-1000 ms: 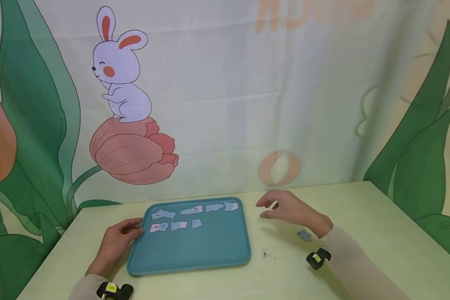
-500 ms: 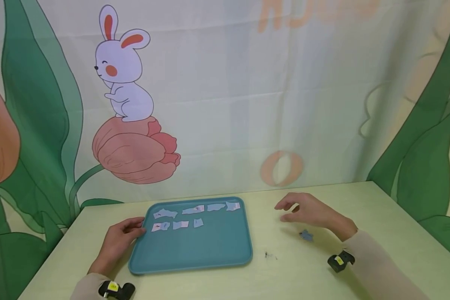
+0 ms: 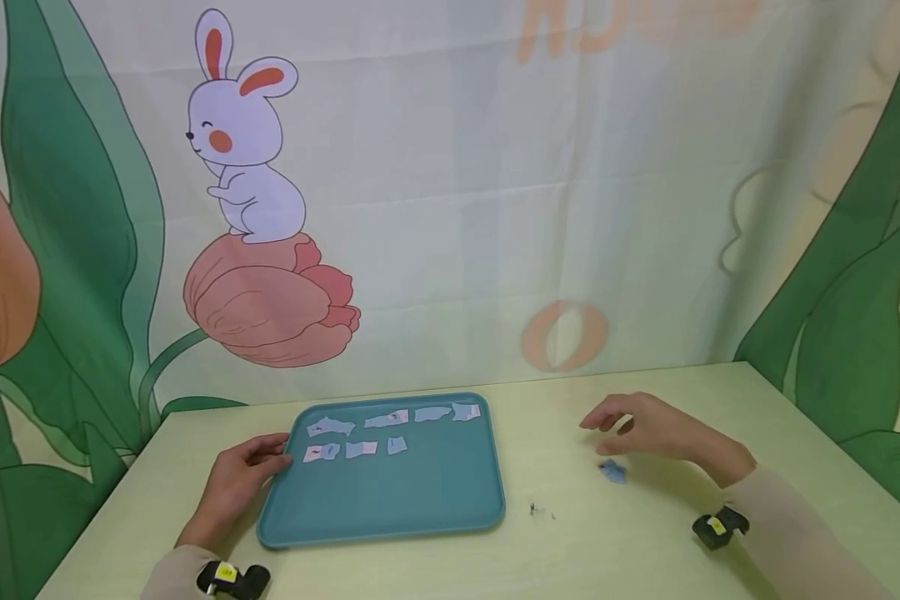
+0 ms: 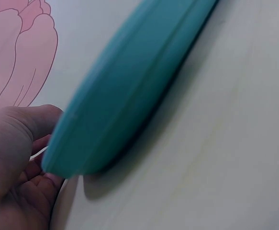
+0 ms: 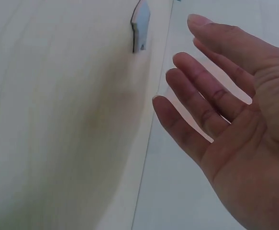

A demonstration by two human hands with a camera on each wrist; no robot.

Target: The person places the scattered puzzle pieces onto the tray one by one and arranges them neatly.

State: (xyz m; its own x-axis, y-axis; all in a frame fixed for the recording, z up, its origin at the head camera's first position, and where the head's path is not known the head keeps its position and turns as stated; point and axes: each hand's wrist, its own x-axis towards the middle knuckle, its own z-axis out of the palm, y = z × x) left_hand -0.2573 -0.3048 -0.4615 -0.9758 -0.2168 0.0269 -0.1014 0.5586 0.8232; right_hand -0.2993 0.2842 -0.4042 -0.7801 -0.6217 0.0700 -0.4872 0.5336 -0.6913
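Note:
At the left edge of a teal tray (image 3: pixel 390 500), my left hand (image 3: pixel 240 479) holds the rim, thumb on top. The left wrist view has the thumb against the tray's side wall (image 4: pixel 101 105) and curled fingers (image 4: pixel 41 184) partly hidden behind its corner. In the tray lie torn paper pieces in two rows, among them a pale blue one (image 3: pixel 331 427) and a blue-and-pink one (image 3: pixel 362 450). My right hand (image 3: pixel 656 429) hovers over the table, fingers relaxed and holding nothing. Close below its fingertips is a loose torn blue paper piece (image 3: pixel 612 472), also in the right wrist view.
Small dark specks (image 3: pixel 537 510) mark the pale table (image 3: pixel 570 558) right of the tray. A printed curtain (image 3: pixel 435 208) with a rabbit and tulips hangs along the table's back edge. Each wrist bears a small black camera (image 3: pixel 720 527).
My right hand has moved right, away from the tray, and now hovers by the loose paper piece. The left hand stays at the tray's rim.

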